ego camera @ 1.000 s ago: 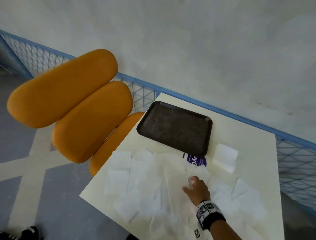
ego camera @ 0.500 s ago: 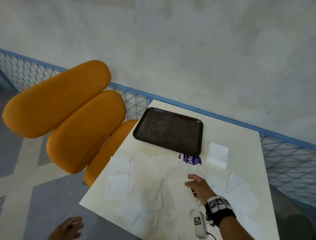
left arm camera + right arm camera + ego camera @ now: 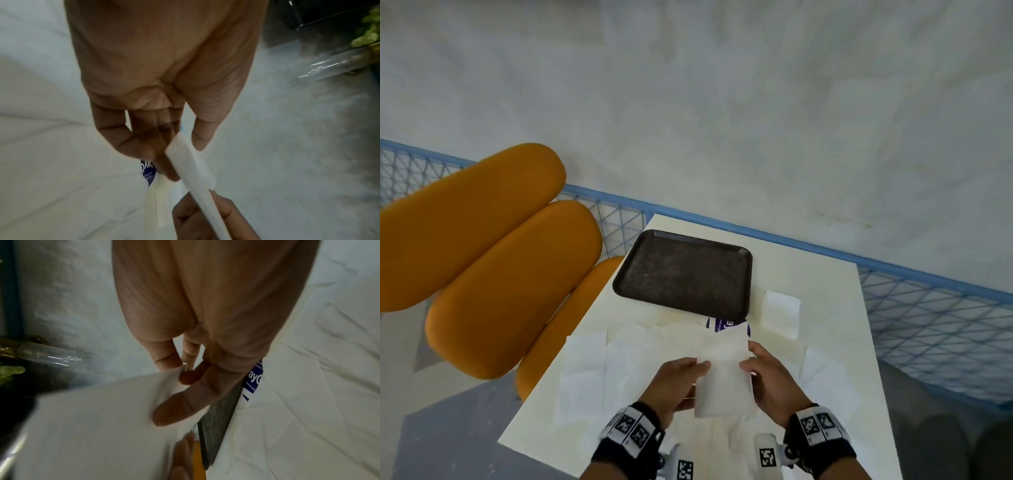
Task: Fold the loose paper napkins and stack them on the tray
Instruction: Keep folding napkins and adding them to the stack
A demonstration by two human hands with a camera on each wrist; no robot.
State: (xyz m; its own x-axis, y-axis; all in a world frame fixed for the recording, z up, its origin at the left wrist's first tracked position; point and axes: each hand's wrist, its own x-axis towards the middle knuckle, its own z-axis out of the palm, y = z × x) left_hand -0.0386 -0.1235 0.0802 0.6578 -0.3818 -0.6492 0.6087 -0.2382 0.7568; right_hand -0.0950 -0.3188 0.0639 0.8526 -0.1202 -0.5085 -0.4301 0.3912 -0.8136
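Both hands hold one white paper napkin (image 3: pixel 723 373) lifted above the table. My left hand (image 3: pixel 677 383) pinches its left edge; in the left wrist view the napkin (image 3: pixel 195 167) shows edge-on between thumb and fingers. My right hand (image 3: pixel 770 377) pinches its right edge, and the right wrist view shows that napkin (image 3: pixel 98 418) with a corner under the thumb. Several loose napkins (image 3: pixel 599 370) lie spread over the near half of the table. The dark tray (image 3: pixel 685 274) sits at the far left of the table, with nothing on it.
A folded white napkin (image 3: pixel 781 313) lies right of the tray. A blue round label (image 3: pixel 726 323) peeks out beside the tray's near edge. An orange padded chair (image 3: pixel 493 267) stands left of the cream table (image 3: pixel 825 291). A blue mesh railing (image 3: pixel 928 315) runs behind.
The right hand has lifted a napkin off the pile. The left hand has come up from below the table edge and taken hold of the napkin's left side.
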